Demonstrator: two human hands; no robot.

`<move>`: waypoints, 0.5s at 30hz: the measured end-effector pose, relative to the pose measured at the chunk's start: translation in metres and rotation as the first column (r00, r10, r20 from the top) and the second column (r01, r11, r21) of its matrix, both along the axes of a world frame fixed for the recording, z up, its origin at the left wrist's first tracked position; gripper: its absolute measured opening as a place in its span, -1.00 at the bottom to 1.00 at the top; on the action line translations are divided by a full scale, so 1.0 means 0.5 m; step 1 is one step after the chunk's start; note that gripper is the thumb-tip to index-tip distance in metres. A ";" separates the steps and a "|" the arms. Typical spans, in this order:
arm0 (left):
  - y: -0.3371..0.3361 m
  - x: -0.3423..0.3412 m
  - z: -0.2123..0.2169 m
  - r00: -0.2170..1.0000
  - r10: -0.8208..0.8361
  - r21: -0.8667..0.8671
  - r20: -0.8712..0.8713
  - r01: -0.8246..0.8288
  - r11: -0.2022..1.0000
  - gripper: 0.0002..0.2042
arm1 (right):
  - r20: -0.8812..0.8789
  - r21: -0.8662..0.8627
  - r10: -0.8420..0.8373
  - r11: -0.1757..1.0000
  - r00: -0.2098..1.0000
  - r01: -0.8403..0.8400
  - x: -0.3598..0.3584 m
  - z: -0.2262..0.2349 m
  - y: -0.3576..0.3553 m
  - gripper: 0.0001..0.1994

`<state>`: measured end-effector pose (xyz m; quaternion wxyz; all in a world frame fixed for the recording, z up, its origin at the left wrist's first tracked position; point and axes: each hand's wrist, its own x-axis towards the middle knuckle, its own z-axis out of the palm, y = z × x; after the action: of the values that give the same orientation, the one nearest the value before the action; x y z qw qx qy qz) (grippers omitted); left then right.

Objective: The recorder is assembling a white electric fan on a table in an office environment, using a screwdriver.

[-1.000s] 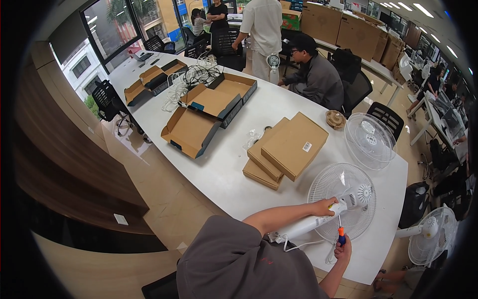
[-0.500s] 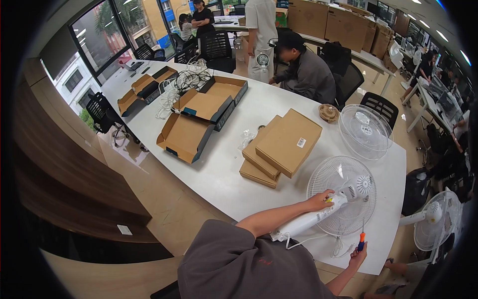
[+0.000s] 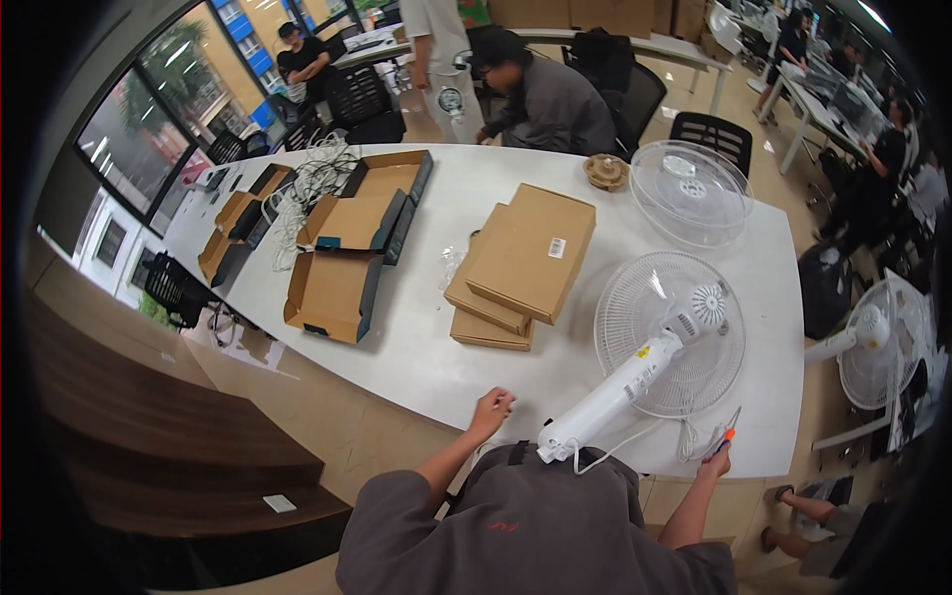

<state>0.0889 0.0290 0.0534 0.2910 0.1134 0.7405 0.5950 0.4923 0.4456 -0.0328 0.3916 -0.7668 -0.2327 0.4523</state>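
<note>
A white electric fan (image 3: pixel 617 395) lies across the near right of the table, its round wire grille (image 3: pixel 620 307) flat and its column pointing toward me. My left hand (image 3: pixel 490 416) is off the fan, over the table's front edge left of the column's end. Its fingers are curled together; whatever they may hold is too small to make out. My right hand (image 3: pixel 718 461) grips a screwdriver (image 3: pixel 730 434) with an orange and blue handle, its shaft pointing up and away from me. The fan's white cord (image 3: pixel 615 458) loops from the column's base toward the right hand.
Flat brown cardboard boxes (image 3: pixel 535 248) are stacked mid-table. Open boxes (image 3: pixel 332 288) and tangled white cables (image 3: pixel 312 193) lie to the left. A clear fan grille (image 3: pixel 691 188) and a brown moulded piece (image 3: pixel 606 172) are farther right. A person (image 3: pixel 555 104) sits across the table.
My left hand has let go of the fan's column and moved left to the table edge. The right hand still holds the screwdriver. The whole view has shifted.
</note>
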 end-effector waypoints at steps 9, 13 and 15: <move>-0.307 0.162 0.084 0.962 -0.115 -0.313 0.249 0.192 0.930 -0.81 | 0.563 0.018 0.229 0.957 0.794 -0.289 -0.054 -0.020 -0.004 -0.50; -0.416 0.174 -0.100 0.907 -0.286 -0.285 0.309 0.375 0.882 -0.79 | 0.556 0.069 0.282 0.922 0.782 -0.382 -0.028 0.042 -0.046 -0.47; -0.405 0.166 -0.107 0.869 -0.369 -0.237 0.329 0.455 0.859 -0.76 | 0.625 0.112 0.332 0.858 0.707 -0.502 -0.013 0.054 -0.071 -0.45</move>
<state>0.1719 -0.1735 -0.0004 0.5255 0.1409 0.7345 0.4056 0.4856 0.4100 -0.0056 0.2888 -0.7322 -0.5704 0.2346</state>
